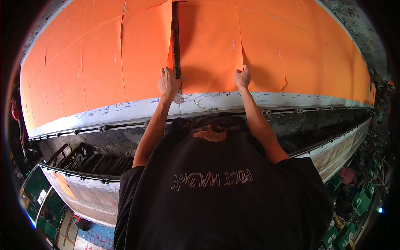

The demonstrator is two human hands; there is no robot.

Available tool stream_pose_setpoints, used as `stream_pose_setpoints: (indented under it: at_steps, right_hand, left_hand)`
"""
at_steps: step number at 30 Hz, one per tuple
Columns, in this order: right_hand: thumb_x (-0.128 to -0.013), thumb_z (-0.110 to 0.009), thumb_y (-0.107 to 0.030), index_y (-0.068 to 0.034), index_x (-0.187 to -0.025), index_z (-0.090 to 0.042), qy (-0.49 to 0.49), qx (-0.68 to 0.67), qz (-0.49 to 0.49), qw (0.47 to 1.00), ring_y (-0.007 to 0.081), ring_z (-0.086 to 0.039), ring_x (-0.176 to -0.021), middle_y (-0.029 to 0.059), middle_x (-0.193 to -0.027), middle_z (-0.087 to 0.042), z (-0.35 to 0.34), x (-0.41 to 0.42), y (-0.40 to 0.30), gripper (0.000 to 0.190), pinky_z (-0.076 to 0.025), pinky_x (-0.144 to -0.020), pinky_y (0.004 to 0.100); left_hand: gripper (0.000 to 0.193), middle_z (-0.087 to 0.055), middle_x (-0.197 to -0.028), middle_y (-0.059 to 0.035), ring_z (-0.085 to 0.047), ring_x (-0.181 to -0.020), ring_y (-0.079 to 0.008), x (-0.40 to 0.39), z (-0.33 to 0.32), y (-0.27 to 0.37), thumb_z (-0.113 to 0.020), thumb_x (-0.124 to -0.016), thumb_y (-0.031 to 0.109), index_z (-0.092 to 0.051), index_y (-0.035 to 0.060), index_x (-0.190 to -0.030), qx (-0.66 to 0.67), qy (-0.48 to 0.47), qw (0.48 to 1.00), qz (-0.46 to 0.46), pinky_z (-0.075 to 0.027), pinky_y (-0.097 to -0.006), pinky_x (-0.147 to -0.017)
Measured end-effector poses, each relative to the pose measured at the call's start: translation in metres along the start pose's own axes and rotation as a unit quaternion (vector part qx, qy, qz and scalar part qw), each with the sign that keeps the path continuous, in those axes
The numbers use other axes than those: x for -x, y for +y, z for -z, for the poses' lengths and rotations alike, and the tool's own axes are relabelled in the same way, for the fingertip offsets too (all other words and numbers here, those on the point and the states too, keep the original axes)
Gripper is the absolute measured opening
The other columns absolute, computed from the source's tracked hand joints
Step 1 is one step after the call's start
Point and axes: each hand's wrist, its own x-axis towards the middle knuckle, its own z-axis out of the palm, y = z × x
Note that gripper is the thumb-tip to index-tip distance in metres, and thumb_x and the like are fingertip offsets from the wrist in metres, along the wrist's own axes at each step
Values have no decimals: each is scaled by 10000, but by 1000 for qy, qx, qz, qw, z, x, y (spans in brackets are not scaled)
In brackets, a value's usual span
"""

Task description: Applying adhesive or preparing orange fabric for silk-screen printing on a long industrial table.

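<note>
Orange cloth-like panels lie side by side on a long pale table (212,101). My left hand (169,83) grips the raised right edge of the left panel (145,59), its thumb stretched over a narrow dark gap (175,40). The middle panel (209,53) lies just right of that gap. My right hand (243,77) pinches the middle panel's lifted right edge near its lower corner. Under that edge, a shadow falls on the adjoining right panel (264,56). Small white marks show on several panels.
Along the table's near side runs a metal rail (215,112) with paired round stops (266,112). A second long table (331,153) stands behind my body, with dark slats (100,164) at left. Green crates (364,198) sit on the floor at lower right.
</note>
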Motion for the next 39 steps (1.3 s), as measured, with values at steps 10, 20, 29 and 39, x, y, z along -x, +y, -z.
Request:
stream_pose_setpoints:
  at_steps: [10,20,29,39]
  right_hand:
    - [-776,-556,-122,-28,-1038,-549,-4,18,-19,1000,381,-621,-868,208,-923,-643,0,0,-2,278,-490,-751,464]
    - [-745,-637,-81,-46,-1094,-498,175,67,157,970,353,-516,-978,146,-1024,-527,8,24,-24,378,-420,-836,456]
    - [-725,-532,19,-41,-985,-573,-177,4,546,819,317,-502,-965,118,-997,-529,-35,51,-77,270,-427,-817,413]
    - [-720,-561,1,-60,-1093,-553,-61,64,470,878,300,-496,-1012,108,-1068,-533,-64,-165,-187,378,-420,-851,416]
  left_hand:
    - [628,-531,-1016,-156,-609,-844,-346,0,0,1,-819,-633,359,-467,20,-1028,-14,-12,1000,-3,-492,-433,-702]
    - [726,-523,-1020,-236,-599,-829,-414,8,4,21,-701,-771,412,-337,95,-1313,-63,-50,996,-41,-491,-501,-657]
    - [592,-331,-1306,-389,-528,-968,-408,28,-22,19,-602,-837,465,-430,152,-1309,-186,-65,972,-129,-438,-504,-761]
    - [654,-283,-1297,-442,-512,-1016,-405,28,-17,29,-708,-758,423,-440,128,-1277,-246,-120,950,-150,-424,-478,-784]
